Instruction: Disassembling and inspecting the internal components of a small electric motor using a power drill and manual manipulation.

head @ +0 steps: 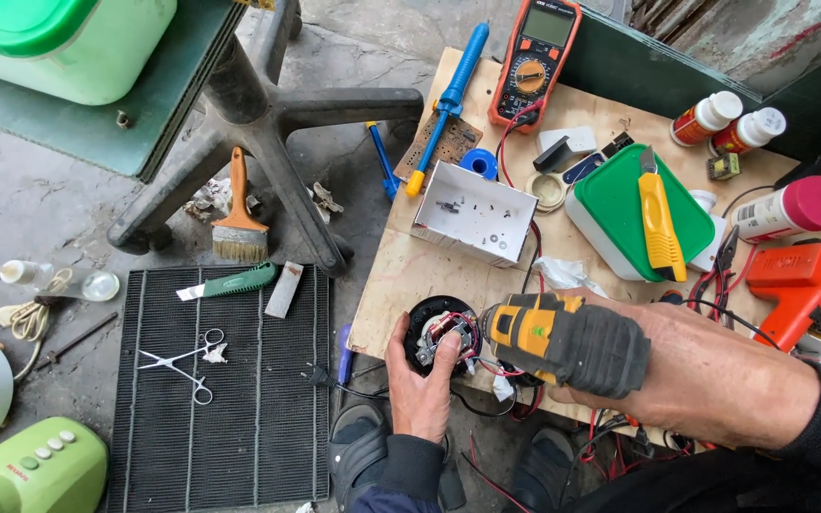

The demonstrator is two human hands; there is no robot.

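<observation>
My right hand (715, 375) grips a yellow and black cordless driver (563, 337), its nose pointing left into a round black motor housing (441, 332) with red wires inside. My left hand (418, 389) holds that housing from below at the near edge of a wooden board table (401, 275). Just beyond them, a small white box (475, 214) holds several screws.
On the table lie an orange multimeter (534, 57), a blue solder sucker (448, 100), a green-lidded box (640, 211) with a yellow utility knife (659, 220), an orange glue gun (800, 285) and spray cans (789, 209). On the floor are a black grille (230, 380) with scissors (181, 366), a brush (238, 218) and a chair base (268, 123).
</observation>
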